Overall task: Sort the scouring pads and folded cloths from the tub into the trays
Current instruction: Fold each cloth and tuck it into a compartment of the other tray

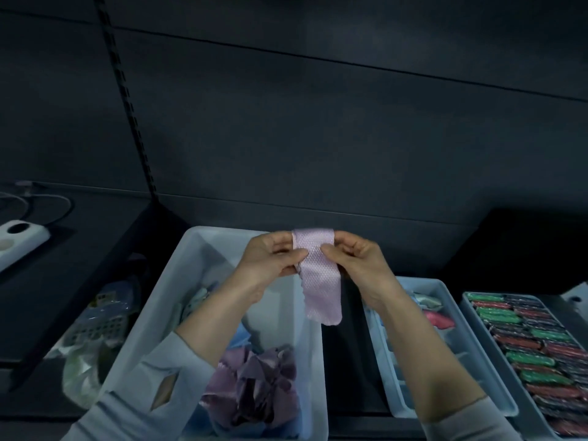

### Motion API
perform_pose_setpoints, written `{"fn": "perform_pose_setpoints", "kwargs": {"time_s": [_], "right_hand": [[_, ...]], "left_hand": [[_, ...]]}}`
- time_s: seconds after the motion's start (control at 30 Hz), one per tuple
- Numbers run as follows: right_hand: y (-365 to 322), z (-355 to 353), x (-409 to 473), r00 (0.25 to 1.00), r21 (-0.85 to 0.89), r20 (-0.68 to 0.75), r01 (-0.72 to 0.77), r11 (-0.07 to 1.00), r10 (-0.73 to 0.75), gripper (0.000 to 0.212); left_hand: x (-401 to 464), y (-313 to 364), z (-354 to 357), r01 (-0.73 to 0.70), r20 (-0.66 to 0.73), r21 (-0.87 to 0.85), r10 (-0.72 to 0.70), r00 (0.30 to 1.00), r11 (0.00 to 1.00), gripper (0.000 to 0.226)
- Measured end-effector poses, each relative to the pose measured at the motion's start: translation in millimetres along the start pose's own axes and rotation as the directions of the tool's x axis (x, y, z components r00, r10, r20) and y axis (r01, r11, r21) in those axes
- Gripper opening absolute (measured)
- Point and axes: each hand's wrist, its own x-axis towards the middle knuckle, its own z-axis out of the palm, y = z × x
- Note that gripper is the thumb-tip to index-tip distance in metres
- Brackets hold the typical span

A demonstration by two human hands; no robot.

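Both hands were raised over the far end of the tub, with a pink cloth held between them. The left hand pinched the cloth's left edge between thumb and fingers; the right hand pinched the right edge the same way. The cloth was folded over at the top and hung down as a narrow strip, its lower end free above the gap between the tub and the tray to its right (weave looked like a fine mesh; finer detail blurred). In the near end of the tub lay a crumpled purple cloth over something blue. The tray held a red item near its far end and pale items beside it, too dim to identify. A second tray, farther right, was packed with rows of green and red wrapped pads. Left of the tub sat a clear bag, and further back on the dark counter a white power strip with its cable.
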Motion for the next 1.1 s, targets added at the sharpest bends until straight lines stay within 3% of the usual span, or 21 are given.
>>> {"fn": "perform_pose_setpoints", "kwargs": {"time_s": [0.07, 0.13, 0.2, 0.3, 0.47, 0.57, 0.7, 0.8, 0.83, 0.9, 1.0, 1.1], "right_hand": [[-9.2, -3.1, 0.0, 0.998, 0.028, 0.02, 0.053, 0.998, -0.054, 0.021], [-20.3, -6.8, 1.3, 0.988, 0.012, 0.007, 0.156, 0.988, -0.156, 0.022], [-30.3, -11.0, 3.1, 0.966, -0.022, 0.028, 0.259, 0.966, -0.258, 0.031], [-39.7, -15.0, 3.1, 0.942, -0.082, 0.09, 0.33, 0.94, -0.323, 0.05], [-34.4, -13.5, 1.3, 0.949, 0.011, 0.025, 0.314, 0.949, -0.314, 0.041], [-33.4, -11.3, -0.8, 0.982, 0.159, 0.029, 0.18, 0.971, -0.187, 0.025], [-23.5, -5.6, -1.0, 0.994, -0.016, 0.061, 0.09, 0.996, -0.089, 0.015], [-24.7, -4.1, 0.7, 0.995, 0.019, -0.049, 0.084, 0.996, -0.083, 0.013], [-26.0, -5.2, 1.5, 0.993, 0.027, -0.079, 0.088, 0.996, -0.086, 0.013], [-28.0, -6.4, 2.2, 0.988, 0.023, -0.118, 0.102, 0.995, -0.099, 0.013], [-26.5, -7.6, 1.0, 0.984, -0.048, -0.134, 0.116, 0.992, -0.121, 0.019], [-23.4, -14.6, -6.8, 0.989, -0.057, 0.014, 0.146, 0.988, -0.145, 0.047]], "left_hand": [[1.4, 5.5, 2.2, -0.185, -0.021, 0.044, 0.186, 0.982, 0.982, 0.023], [1.7, 14.1, 1.7, -0.394, -0.006, 0.105, 0.397, 0.918, 0.913, 0.034], [1.7, 22.6, 1.1, -0.515, 0.029, 0.197, 0.52, 0.854, 0.834, 0.046], [2.4, 29.6, 1.1, -0.568, 0.067, 0.283, 0.575, 0.815, 0.773, 0.044], [5.9, 28.8, 3.4, -0.593, 0.037, 0.274, 0.608, 0.793, 0.757, 0.043], [6.9, 30.1, 4.8, -0.584, 0.002, 0.257, 0.603, 0.797, 0.77, 0.042], [9.9, 28.9, 6.0, -0.534, -0.023, 0.203, 0.549, 0.835, 0.821, 0.039], [7.2, 24.1, 8.9, -0.197, -0.002, -0.045, 0.197, 0.98, 0.979, 0.026], [6.0, 21.4, 8.4, -0.094, 0.057, -0.046, 0.097, 0.994, 0.994, 0.035], [3.5, 12.5, 7.8, -0.032, 0.18, 0.05, 0.022, 0.983, 0.998, 0.041], [0.8, 3.5, 10.9, -0.023, 0.187, 0.074, 0.009, 0.982, 0.997, 0.029], [2.4, 5.1, 13.6, 0.016, 0.089, -0.027, -0.014, 0.996, 1.0, 0.023]]}}
